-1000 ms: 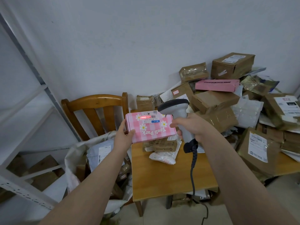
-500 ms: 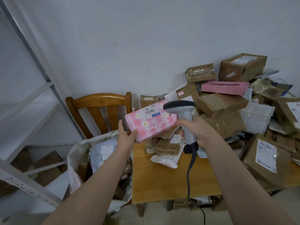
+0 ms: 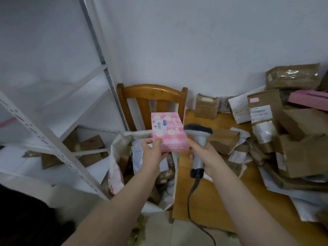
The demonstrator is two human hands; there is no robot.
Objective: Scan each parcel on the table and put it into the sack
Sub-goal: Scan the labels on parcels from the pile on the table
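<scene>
Head view. The left hand (image 3: pixel 152 153) holds the pink box (image 3: pixel 168 132) by its near end, thumb on the top face and fingers curled beneath. The box is in the air over the open mouth of the white sack (image 3: pixel 114 157), in front of the wooden chair (image 3: pixel 150 91) and just left of the desk (image 3: pixel 221 192); its barcode label faces up. The right hand (image 3: pixel 205 157) has its fingers wrapped around the handle of the grey scanner (image 3: pixel 198 130), held upright just right of the box, with its cable (image 3: pixel 190 197) hanging down. Other parcels already lie in the sack. On the right of the desk is a pile of brown parcels (image 3: pixel 292 139). A white metal shelf rack (image 3: pixel 53 139) stands at the left.
</scene>
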